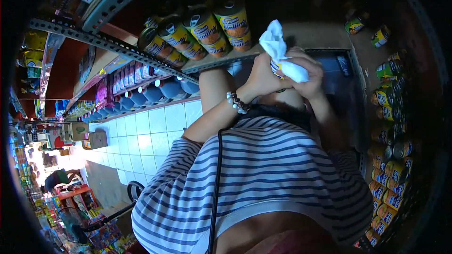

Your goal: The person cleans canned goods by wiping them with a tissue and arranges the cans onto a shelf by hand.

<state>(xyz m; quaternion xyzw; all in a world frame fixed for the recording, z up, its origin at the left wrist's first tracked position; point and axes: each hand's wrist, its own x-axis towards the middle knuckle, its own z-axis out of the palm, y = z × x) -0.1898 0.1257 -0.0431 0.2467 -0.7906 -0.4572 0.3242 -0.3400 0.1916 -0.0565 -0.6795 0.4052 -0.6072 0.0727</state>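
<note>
In front of my body, above my lap, both hands are close together. My left hand (263,74), with a beaded bracelet on its wrist, is closed around a small can (277,68); only a bit of its yellow and blue label shows between the hands. My right hand (310,73) is closed on a white cloth (274,42), pressing it against the can. One end of the cloth sticks up past the fingers and another part bunches under the right hand. Most of the can is hidden by fingers and cloth.
Stacked yellow-labelled cans (205,30) stand on the shelf just ahead to the left. More cans (386,99) line the shelf at right. A perforated metal shelf rail (117,42) crosses the left side. Blue bottles (153,93) stand low behind it. A person (61,178) bends over far left.
</note>
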